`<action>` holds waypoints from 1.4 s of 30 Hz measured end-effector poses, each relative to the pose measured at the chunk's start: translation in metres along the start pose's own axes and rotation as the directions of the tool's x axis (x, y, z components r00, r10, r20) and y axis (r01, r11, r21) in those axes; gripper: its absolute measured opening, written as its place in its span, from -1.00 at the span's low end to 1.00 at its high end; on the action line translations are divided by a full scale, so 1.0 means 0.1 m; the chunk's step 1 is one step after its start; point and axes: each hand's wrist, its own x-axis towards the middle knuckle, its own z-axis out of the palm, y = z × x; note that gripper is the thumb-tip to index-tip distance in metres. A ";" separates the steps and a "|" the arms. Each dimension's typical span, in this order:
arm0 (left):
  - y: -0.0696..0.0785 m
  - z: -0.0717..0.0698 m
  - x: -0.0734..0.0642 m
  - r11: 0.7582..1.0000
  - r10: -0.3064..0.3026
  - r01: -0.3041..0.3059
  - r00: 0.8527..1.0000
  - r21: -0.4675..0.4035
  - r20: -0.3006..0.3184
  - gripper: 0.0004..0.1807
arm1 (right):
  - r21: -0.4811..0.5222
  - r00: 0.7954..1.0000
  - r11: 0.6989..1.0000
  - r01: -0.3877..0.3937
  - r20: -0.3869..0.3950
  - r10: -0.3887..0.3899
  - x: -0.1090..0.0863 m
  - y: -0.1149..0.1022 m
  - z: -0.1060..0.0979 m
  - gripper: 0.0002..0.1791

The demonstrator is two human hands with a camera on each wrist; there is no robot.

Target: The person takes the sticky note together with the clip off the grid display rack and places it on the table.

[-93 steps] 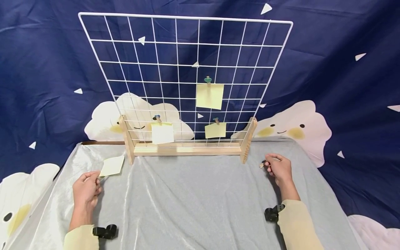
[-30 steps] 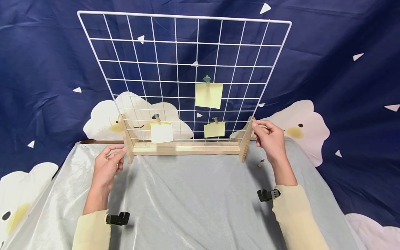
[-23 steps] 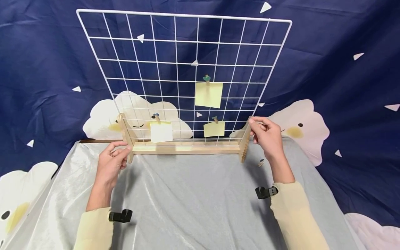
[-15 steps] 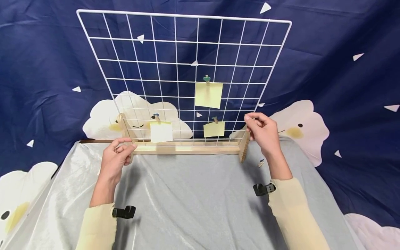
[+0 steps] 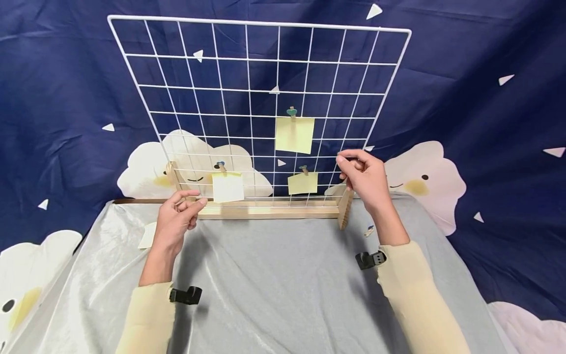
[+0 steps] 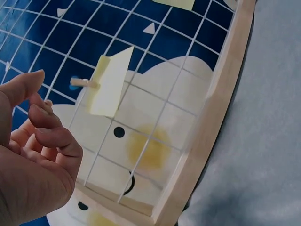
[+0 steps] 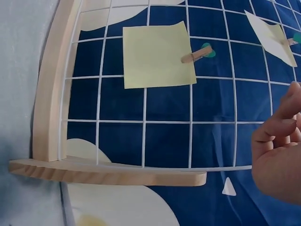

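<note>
Qty: 4 notes [image 5: 295, 135]; 4 clips [image 5: 369, 231]; 1 grid [image 5: 260, 23]

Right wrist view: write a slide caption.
Two paper notes clipped to a white wire grid in a wooden stand, the right hand nearby.

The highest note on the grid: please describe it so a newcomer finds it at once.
Find the white wire grid in its wooden base. Slightly right of the grid's centre in the head view, a green heart clip holds a yellow note. It hangs higher than the other two clipped notes.

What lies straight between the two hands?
The head view shows the whitish note and lower yellow note, clipped to the grid, between left hand and right hand.
</note>
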 end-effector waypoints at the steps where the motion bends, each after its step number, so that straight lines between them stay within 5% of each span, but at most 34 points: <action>1: 0.00 0.02 0.01 1.000 0.004 -0.004 1.000 0.000 0.003 -0.77 | -0.005 1.000 1.000 0.009 0.009 -0.008 0.01 -0.01 0.00 -0.77; 21: 0.06 0.52 0.19 0.999 0.006 -0.010 0.994 0.033 0.114 -0.62 | -0.052 0.996 0.996 0.069 0.059 -0.066 0.24 -0.25 0.17 -0.69; 42: 0.10 1.04 0.32 1.000 0.002 0.001 0.978 -0.018 0.209 -0.58 | 0.016 0.992 0.995 0.101 0.080 -0.102 0.38 -0.38 0.34 -0.70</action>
